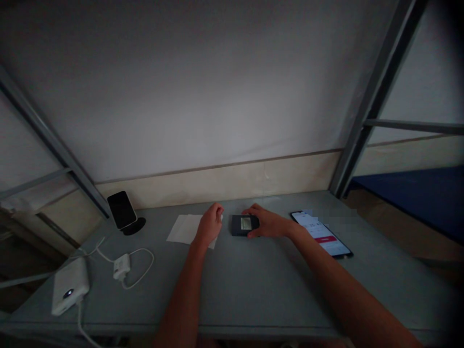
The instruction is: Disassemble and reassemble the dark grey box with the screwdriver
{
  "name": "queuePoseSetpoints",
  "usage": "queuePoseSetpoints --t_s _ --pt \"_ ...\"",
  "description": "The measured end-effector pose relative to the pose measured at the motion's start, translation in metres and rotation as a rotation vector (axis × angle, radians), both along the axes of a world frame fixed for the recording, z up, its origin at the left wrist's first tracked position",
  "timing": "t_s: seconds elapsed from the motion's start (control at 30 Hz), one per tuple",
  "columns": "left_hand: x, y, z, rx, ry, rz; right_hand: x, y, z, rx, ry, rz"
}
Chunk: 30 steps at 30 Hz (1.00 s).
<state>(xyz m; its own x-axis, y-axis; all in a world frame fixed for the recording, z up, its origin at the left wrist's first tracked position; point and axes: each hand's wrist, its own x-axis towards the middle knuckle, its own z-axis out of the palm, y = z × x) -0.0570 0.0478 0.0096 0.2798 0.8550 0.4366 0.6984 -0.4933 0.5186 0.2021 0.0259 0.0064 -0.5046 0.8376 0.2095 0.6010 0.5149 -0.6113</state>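
Far left on the grey tabletop point(253, 290): white power bank point(69, 288) near the front edge, cable running off it. Just right of that, a small white adapter point(121, 266) with a white cord point(142, 273) looped beside it. Behind these, near the wall, a dark phone point(122, 209) propped upright and tilted back on a round black stand point(134, 226), screen off.

Centre-left: white sheet of paper point(184, 228) lying flat. Left hand point(209, 226) rests over the paper's right part, fingers curled loosely inward, roughly half closed; something small and pale shows at the fingertips, but cannot tell whether it's gripped or just part of the paper. Forearm comes up from the bottom edge.

Centre: small black box point(245, 224) with a pale label on top, flat on the tabletop, just right of the left hand, not touching it. Right hand point(267, 223) is on the box's right side, fingers spread over its far edge and thumb at the near corner, partly closed around it. Box sits on the surface, not lifted.

Right: a second phone point(322, 234) lying flat, screen lit with a red bar, just beyond the right wrist. Metal frame post point(366, 111) rises at the tabletop's back right corner.
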Motion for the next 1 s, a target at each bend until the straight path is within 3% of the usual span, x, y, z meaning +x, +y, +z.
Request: queuePoseSetpoints --t_s 0.37,0.57,0.77,0.9,1.0 --pt "0.010 -0.001 -0.004 -0.068 -0.018 -0.077 -0.006 -0.004 0.013 0.040 -0.078 -0.088" --pt "0.015 -0.002 -0.004 -0.067 -0.078 -0.113 -0.001 -0.004 0.022 -0.058 0.012 -0.045" --pt "0.023 -0.003 -0.007 -0.044 -0.175 -0.157 0.003 0.001 0.017 -0.216 0.120 -0.001" --pt "0.026 -0.005 -0.004 -0.057 -0.242 -0.152 0.002 0.002 0.015 -0.137 0.122 0.001" --pt "0.024 -0.005 0.002 -0.080 -0.341 -0.127 0.001 0.004 0.015 0.040 0.208 -0.122"
